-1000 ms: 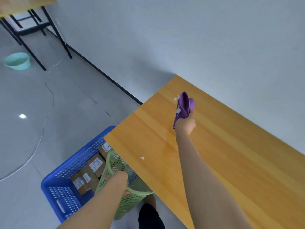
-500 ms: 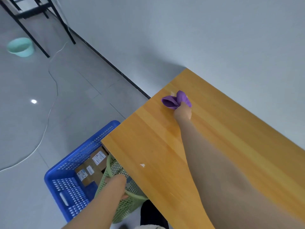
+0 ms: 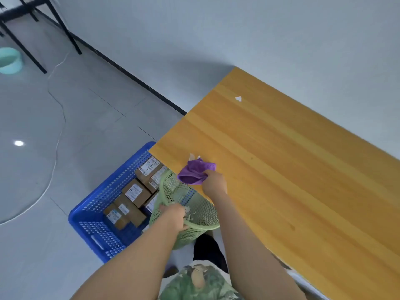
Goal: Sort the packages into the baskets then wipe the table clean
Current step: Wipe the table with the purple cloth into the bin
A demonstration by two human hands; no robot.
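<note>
My right hand (image 3: 214,184) grips a bunched purple cloth (image 3: 195,172) at the near left edge of the wooden table (image 3: 281,169). Small scraps of paper (image 3: 193,157) lie on the table just beyond the cloth. My left hand (image 3: 175,215) holds the rim of a green mesh basket (image 3: 194,213), which hangs just below the table edge under the cloth. Another white scrap (image 3: 238,98) lies near the far corner of the table. A blue basket (image 3: 104,213) on the floor holds several cardboard packages (image 3: 136,192).
A grey tiled floor spreads to the left, with a white cable (image 3: 57,135) running across it. A teal bowl (image 3: 9,60) sits by black table legs (image 3: 36,59) at the far left. A pale wall runs behind the table.
My right hand has drawn the purple cloth from the far part of the table back to the near left edge, pushing scraps along. The green basket has risen closer to the edge.
</note>
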